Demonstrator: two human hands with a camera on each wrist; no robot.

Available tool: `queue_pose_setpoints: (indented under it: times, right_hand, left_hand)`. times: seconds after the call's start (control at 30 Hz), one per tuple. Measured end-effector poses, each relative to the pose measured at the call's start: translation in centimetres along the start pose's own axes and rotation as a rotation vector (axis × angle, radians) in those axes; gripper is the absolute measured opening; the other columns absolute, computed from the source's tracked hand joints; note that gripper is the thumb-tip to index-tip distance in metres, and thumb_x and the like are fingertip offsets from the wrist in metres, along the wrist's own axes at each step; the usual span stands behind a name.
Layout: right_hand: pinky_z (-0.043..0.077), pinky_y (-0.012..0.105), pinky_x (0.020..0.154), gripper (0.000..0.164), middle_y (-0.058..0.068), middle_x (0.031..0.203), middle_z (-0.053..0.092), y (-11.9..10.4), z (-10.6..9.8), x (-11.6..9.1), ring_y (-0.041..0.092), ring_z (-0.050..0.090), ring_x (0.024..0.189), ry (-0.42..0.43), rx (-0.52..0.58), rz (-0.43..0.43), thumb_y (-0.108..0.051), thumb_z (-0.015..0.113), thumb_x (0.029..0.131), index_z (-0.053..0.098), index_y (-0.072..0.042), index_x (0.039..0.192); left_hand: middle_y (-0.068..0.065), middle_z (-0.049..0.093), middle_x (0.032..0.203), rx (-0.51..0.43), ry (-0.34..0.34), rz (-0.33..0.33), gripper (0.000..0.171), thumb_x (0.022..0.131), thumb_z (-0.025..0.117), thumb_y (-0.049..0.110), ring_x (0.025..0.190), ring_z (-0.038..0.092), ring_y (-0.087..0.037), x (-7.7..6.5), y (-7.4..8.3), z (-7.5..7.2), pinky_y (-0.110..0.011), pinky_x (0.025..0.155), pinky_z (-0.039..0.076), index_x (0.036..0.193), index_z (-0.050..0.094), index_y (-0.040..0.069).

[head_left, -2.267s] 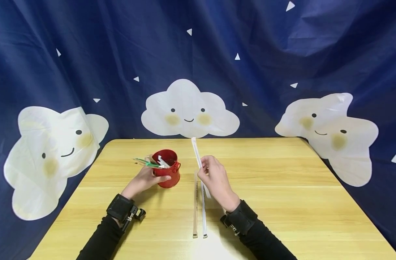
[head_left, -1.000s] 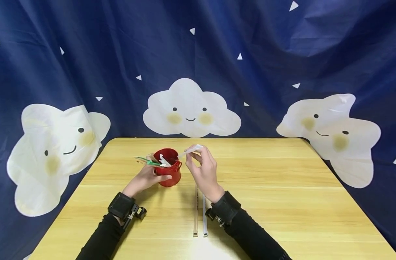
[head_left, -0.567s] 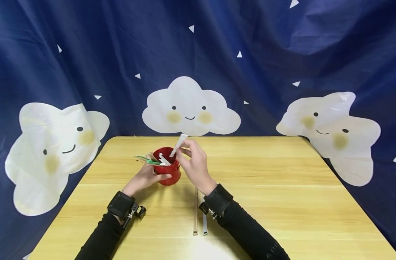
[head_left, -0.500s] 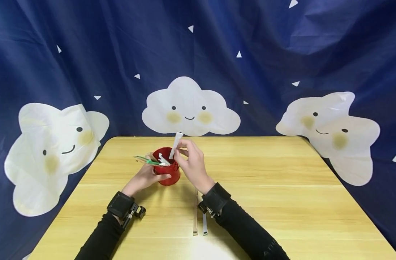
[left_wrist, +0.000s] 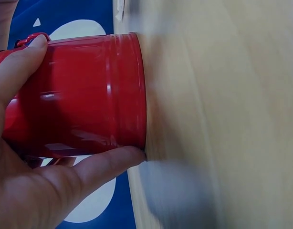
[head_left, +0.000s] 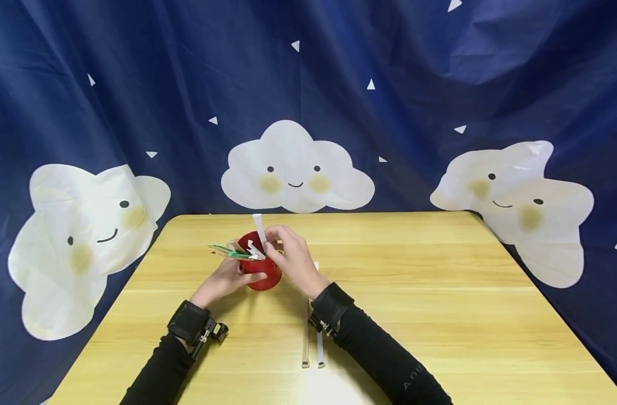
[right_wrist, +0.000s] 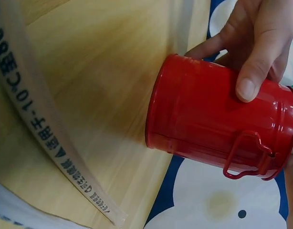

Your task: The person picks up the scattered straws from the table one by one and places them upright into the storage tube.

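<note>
In the head view my left hand (head_left: 226,279) grips a red metal bucket (head_left: 262,277) from its left side, fingers and thumb curled around the wall. The bucket stands on the table, and its wire handle (right_wrist: 235,160) shows in the right wrist view. My right hand (head_left: 294,259) pinches a white paper-wrapped straw (head_left: 258,226) over the bucket's mouth; the straw is nearly upright, its lower end hidden behind the rim and fingers. Inside the bucket lean white pieces (head_left: 255,251) and thin green and tan sticks (head_left: 231,253), which poke out to the left.
Below my right forearm, a tan paper-wrapped straw (head_left: 305,340) with printed writing lies lengthwise on the wooden table (head_left: 455,315). Beside it rests a white wrapped straw (head_left: 321,346), partly covered by the wrist strap. A blue cloud-patterned curtain (head_left: 405,112) hangs behind the table.
My right hand has lifted the white straw off the table, brought it left to the bucket and turned it upright into the mouth. My left hand keeps its hold on the bucket.
</note>
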State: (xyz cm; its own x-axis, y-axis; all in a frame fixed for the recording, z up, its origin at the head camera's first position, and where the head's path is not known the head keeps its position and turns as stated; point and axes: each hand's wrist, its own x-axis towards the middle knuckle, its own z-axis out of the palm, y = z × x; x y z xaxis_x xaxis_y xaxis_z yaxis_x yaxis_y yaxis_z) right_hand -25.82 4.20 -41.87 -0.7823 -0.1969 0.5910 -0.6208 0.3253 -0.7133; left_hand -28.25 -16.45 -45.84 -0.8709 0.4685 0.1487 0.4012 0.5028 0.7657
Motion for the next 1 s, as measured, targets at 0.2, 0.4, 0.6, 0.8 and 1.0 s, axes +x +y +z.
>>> queue_pose_setpoints:
  times: [0.2,0.4,0.6,0.8,1.0]
  right_hand:
    - [0.055,0.019,0.086,0.016,0.006,0.106,0.067,0.2,0.1,0.1,0.015,0.066,0.099,-0.009,-0.024,0.005,0.001,0.063,0.097,0.062,-0.005,0.111]
    - [0.056,0.02,0.087,0.018,0.006,0.109,0.069,0.1,0.1,0.1,0.014,0.066,0.1,-0.028,-0.053,0.014,-0.002,0.063,0.098,0.065,-0.005,0.116]
    - [0.056,0.02,0.087,0.022,0.005,0.114,0.07,-0.1,-0.3,-0.1,0.014,0.067,0.104,-0.038,-0.081,0.014,-0.002,0.063,0.098,0.066,-0.006,0.12]
    - [0.056,0.021,0.088,0.023,0.007,0.115,0.069,-0.3,-0.7,-0.1,0.016,0.067,0.105,-0.029,-0.067,0.002,0.0,0.063,0.098,0.066,-0.005,0.12]
    - [0.057,0.025,0.088,0.023,0.007,0.114,0.068,-0.5,-1.7,-0.4,0.017,0.068,0.106,-0.013,-0.067,-0.028,0.001,0.063,0.097,0.065,-0.005,0.119]
  left_hand:
    - [-0.017,0.059,0.138,0.002,-0.004,0.012,0.069,0.087,0.082,0.026,0.126,0.057,-0.034,0.1,0.1,-0.1,-0.054,0.105,0.047,0.143,0.05,0.004]
    - [-0.018,0.057,0.14,-0.014,-0.012,0.022,0.072,0.087,0.082,0.024,0.128,0.055,-0.034,0.1,0.1,-0.1,-0.054,0.106,0.046,0.146,0.047,0.004]
    - [-0.018,0.058,0.139,-0.017,-0.013,0.035,0.071,0.088,0.081,0.026,0.128,0.055,-0.035,-0.1,0.1,-0.1,-0.053,0.105,0.047,0.145,0.046,0.002]
    - [-0.023,0.059,0.135,-0.025,-0.007,0.04,0.063,0.09,0.078,0.014,0.125,0.056,-0.039,-0.6,2.1,-0.4,-0.056,0.104,0.046,0.142,0.047,-0.004]
    - [-0.019,0.058,0.138,-0.021,-0.003,0.031,0.07,0.089,0.081,0.023,0.128,0.055,-0.036,-0.2,0.1,-0.1,-0.056,0.106,0.045,0.145,0.045,0.001]
